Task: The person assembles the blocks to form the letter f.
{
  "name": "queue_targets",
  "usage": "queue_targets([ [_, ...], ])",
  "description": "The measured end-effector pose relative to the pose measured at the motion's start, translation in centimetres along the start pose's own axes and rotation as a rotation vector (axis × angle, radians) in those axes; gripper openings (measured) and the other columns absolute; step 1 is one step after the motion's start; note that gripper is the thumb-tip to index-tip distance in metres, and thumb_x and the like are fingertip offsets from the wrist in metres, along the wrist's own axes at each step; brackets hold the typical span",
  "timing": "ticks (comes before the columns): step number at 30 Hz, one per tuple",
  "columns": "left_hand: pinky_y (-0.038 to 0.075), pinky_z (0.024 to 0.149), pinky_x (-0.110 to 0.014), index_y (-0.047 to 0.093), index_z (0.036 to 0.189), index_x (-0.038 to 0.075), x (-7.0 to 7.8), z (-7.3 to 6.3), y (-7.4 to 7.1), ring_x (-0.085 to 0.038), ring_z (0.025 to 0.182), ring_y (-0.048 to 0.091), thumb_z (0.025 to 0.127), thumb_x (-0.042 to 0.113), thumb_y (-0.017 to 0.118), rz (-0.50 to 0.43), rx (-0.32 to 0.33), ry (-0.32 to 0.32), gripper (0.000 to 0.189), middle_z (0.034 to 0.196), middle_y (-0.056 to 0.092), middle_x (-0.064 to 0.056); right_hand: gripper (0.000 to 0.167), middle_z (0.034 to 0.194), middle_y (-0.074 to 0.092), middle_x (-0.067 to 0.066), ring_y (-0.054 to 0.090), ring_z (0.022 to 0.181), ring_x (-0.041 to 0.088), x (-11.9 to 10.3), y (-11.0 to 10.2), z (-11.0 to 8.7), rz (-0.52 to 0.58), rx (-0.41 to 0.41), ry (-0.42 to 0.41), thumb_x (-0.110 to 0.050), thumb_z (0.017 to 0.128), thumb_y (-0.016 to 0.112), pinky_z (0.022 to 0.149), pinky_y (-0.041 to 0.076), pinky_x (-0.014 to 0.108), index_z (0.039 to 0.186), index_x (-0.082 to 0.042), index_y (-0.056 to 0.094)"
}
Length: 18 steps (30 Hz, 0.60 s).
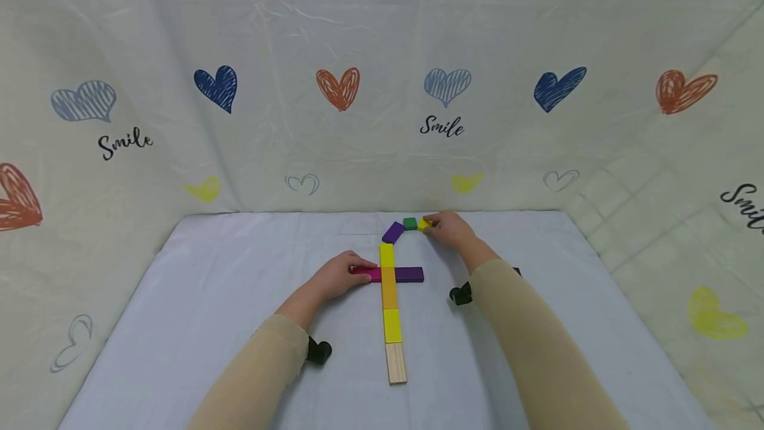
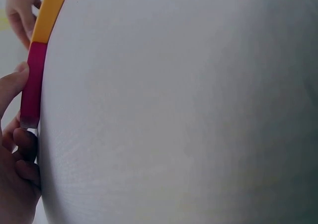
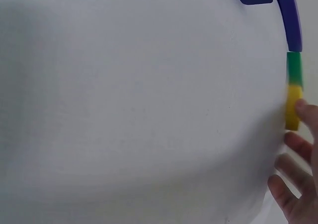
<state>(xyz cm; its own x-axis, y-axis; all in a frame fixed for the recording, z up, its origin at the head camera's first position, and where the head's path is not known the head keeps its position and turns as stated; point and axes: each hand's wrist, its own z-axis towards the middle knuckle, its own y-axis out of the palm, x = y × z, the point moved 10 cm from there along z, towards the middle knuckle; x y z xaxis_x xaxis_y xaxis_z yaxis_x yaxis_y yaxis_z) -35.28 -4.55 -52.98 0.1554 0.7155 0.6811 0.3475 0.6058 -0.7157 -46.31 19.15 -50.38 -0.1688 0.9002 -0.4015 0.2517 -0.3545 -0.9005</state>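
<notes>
My left hand (image 1: pixel 341 273) holds a magenta block (image 1: pixel 374 275), the thumb against one side in the left wrist view. With thumb and fingers, my right hand (image 1: pixel 450 229) pinches a small yellow block (image 1: pixel 422 225) at the far side. That block sits by a green block (image 1: pixel 409 223); a tilted purple block (image 1: pixel 392 232) follows on the left. Below it runs a straight column: a yellow block (image 1: pixel 386 255), an orange block (image 1: pixel 388 287), another yellow block (image 1: pixel 392 326) and a plain wooden block (image 1: pixel 396 363). Opposite the magenta block, a dark purple block (image 1: pixel 409 275) touches the orange one.
A white cloth (image 1: pixel 239 244) covers the table. Behind it hangs a pale backdrop (image 1: pixel 382 32) printed with hearts and "Smile". Black wrist-worn devices (image 1: pixel 319 352) stick out from both sleeves, low above the cloth.
</notes>
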Motion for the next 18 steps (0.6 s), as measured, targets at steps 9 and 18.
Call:
queue_targets([
  [9,0.047,0.097,-0.037,0.071,0.123,0.033,0.0,0.1,0.1,-0.017,0.104,0.054,0.093,0.034,0.069,0.003,0.000,-0.001,0.029,0.111,0.060,0.005,0.046,0.123,0.061,0.015,0.054,0.110,0.030,0.0,-0.1,-0.2,0.008,0.005,-0.004,-0.027,0.100,0.060,0.101,0.043,0.047,0.144,-0.014,0.054],
  [18,0.048,0.096,-0.037,0.071,0.123,0.033,0.0,0.0,0.0,-0.018,0.105,0.054,0.093,0.034,0.070,-0.007,0.001,-0.014,0.030,0.111,0.060,0.005,0.044,0.129,0.057,0.018,0.055,0.113,0.034,0.0,-1.0,-0.9,0.035,0.076,-0.019,-0.027,0.100,0.058,0.100,0.044,0.050,0.142,-0.014,0.055],
])
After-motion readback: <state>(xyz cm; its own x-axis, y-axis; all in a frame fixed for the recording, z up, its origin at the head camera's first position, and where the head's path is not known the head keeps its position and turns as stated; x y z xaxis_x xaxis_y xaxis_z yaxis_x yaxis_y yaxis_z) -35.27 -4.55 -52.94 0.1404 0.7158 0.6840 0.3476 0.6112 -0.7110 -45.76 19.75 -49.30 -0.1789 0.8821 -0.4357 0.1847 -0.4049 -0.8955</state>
